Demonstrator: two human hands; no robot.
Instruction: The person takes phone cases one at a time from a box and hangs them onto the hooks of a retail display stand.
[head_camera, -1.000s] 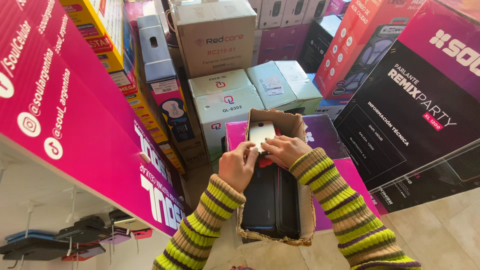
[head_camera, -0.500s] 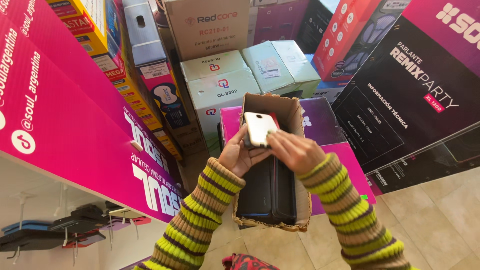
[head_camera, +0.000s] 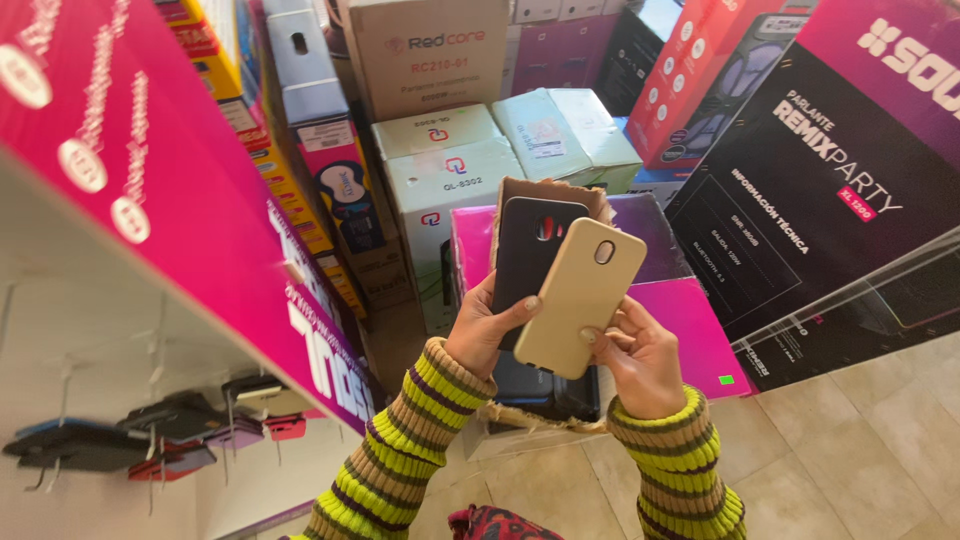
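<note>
Nearest, the right hand (head_camera: 645, 360) has its grip closed on the lower edge of a beige phone case (head_camera: 580, 297), long axis tilted up and rightward. Just left of that case and partly behind it, the left hand (head_camera: 488, 328) clasps a black phone case (head_camera: 530, 245). Below both sits the open cardboard box (head_camera: 545, 400).

We have only 1 view, the head camera, looking steeply down and forward from close above our hands (head_camera: 560, 340), with stacked boxes (head_camera: 450, 170) toward 12 o'clock and floor tiles (head_camera: 860, 450) toward 5 o'clock.
</note>
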